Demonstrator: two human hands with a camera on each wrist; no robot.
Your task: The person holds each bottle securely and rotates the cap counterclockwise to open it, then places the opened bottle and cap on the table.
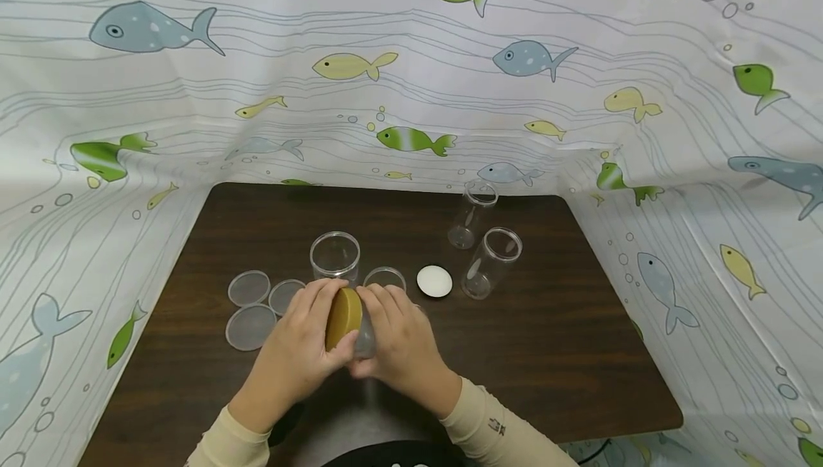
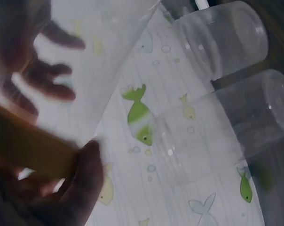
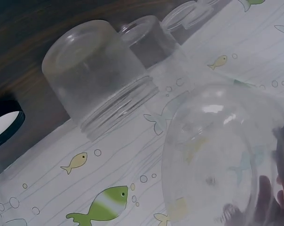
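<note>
Over the front middle of the table, my left hand (image 1: 298, 342) grips a gold-coloured round lid (image 1: 343, 318) along its edge. The lid sits at the mouth of a clear plastic jar (image 1: 365, 338), turned on its side. My right hand (image 1: 405, 342) holds that jar from the other side, fingers over the top and thumb below. In the right wrist view the base of the held jar (image 3: 212, 150) fills the lower right. The lid (image 2: 34, 141) shows blurred and dark in the left wrist view, with the left thumb (image 2: 88, 172) against it.
Behind the hands stand a wide clear jar (image 1: 335, 258) and another jar (image 1: 386, 276). Two tall clear jars (image 1: 491, 265) (image 1: 472, 216) stand back right. A black lid with white liner (image 1: 434, 281) lies between. Several translucent discs (image 1: 249, 327) lie left; a fish-print curtain (image 1: 411, 81) surrounds the table.
</note>
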